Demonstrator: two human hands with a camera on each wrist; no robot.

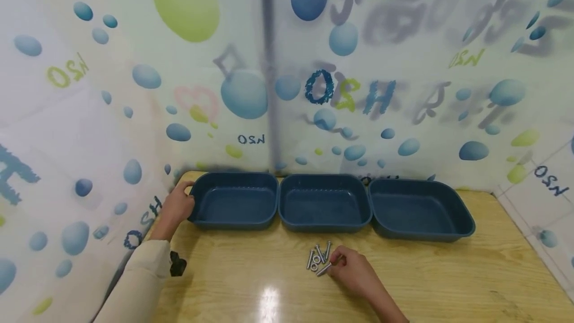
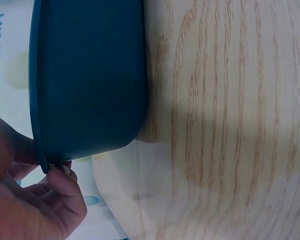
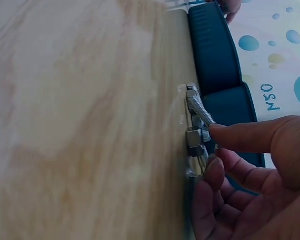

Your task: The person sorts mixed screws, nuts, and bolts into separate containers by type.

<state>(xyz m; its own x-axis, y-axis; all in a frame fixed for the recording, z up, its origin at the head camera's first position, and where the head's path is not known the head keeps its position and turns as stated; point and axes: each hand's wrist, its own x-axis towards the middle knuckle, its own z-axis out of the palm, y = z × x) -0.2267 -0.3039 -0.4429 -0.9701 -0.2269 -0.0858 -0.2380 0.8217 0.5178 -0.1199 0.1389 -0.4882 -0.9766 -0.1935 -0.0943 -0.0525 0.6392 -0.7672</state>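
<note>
Evidently, the thumb and fingertips of the right hand (image 1: 352, 269) are drawn in narrow, pinching a silver, threaded metal bolt (image 1: 324, 269) near one end; its shank pokes out toward the cluster. Can't tell if it's fully off the tabletop. Main risk, prob.: a slip or twist, b/c the grip takes only a short bit of a smooth, round part.

Just beside the fingertips, three more silver metal bolts (image 1: 310, 259) & two silver ring-like metal nuts (image 1: 314, 266) lie close together, some apparently touching. The free end could snag or nudge a neighbour if swept sideways; a nut might get pushed off or roll if tipped on edge.

Farther out, three dark-blue, rounded-rectangular plastic-looking bins stand in a row behind the hardware: left bin (image 1: 237, 226), middle bin (image 1: 325, 226), right bin (image 1: 421, 232). The middle one's nearest the pile, so a low pass could knock its front rim.

At the far left, the left hand (image 1: 179, 204) grips the left bin's outer end, thumb on one side of the rim, fingers curled under it. An uneven pull there could tilt or skew that bin and, w/ the rims so close, jostle the middle one, esp. on the smooth, pale wood-grain tabletop (image 1: 224, 273).
</note>
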